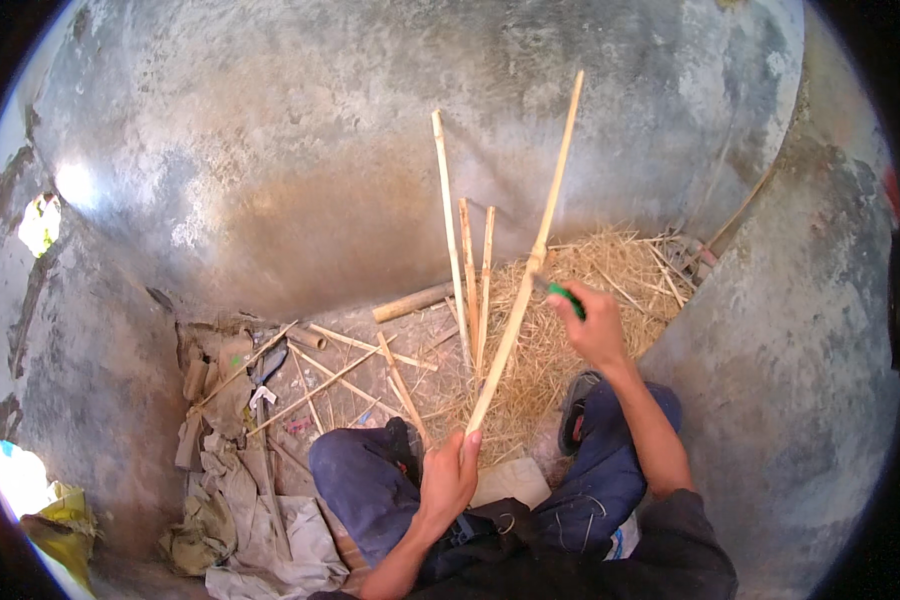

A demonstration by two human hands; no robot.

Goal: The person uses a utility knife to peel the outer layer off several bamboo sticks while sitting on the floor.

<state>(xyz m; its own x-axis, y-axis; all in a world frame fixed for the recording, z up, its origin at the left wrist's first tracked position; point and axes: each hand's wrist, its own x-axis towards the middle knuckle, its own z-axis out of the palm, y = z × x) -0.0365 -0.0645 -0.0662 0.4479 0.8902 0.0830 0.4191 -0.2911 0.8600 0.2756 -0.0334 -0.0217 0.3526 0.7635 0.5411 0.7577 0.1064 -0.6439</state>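
Our left hand: closed around the lower end of a pale bamboo strip | our right hand: grasping a green-handled knife, blade at the strip's edge | strip: aslant, right of three standing sticks, before straw

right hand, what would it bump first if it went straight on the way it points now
Most likely the long bamboo strip gripped by the left hand: the right hand points up and left, green-handled tool leading, its tip close to the strip, though contact is hard to judge.
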